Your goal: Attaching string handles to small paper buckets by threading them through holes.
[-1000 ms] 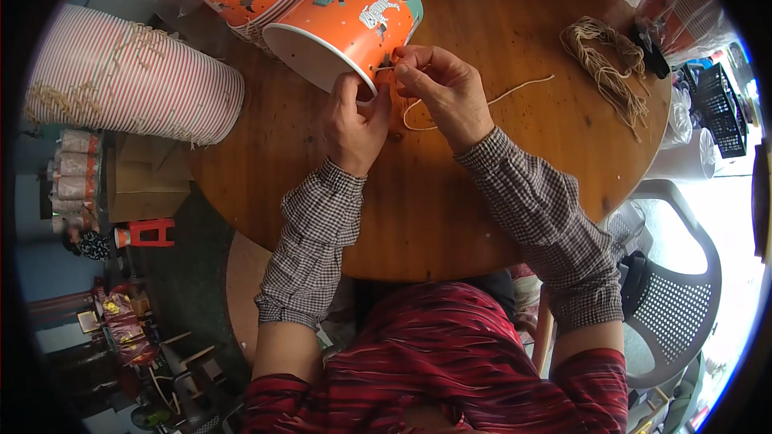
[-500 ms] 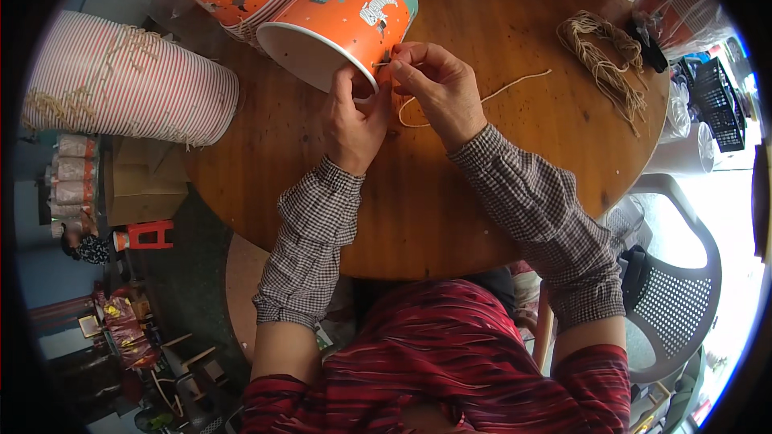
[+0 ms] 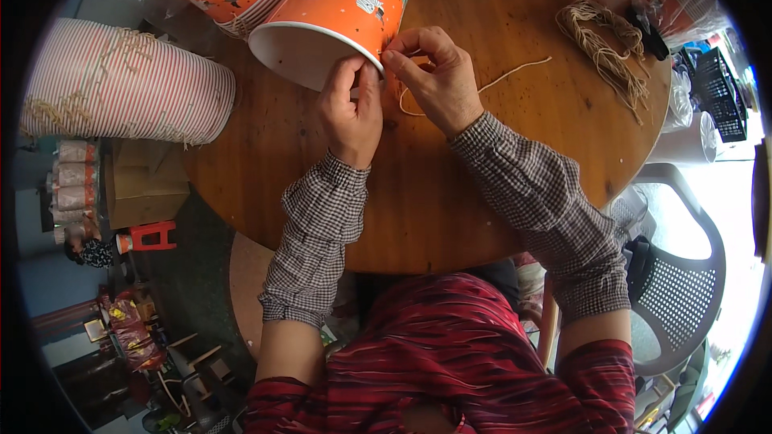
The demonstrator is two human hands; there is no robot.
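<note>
Orange bucket (image 3: 334,8), rim (image 3: 360,47) in left fingers (image 3: 370,95); tabletop (image 3: 595,137) stretching right.

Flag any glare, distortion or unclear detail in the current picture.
Head view: bright glare washes out the right side behind the grey chair; head view: fisheye distortion bends the scene toward a dark, curved border; head view: what the right hand pinches beside the orange bucket is too small to make out.

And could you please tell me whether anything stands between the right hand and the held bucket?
Nothing visible does: the right hand is at the bucket. The left hand holds it further left, and the cord has its free end off to the right.
</note>
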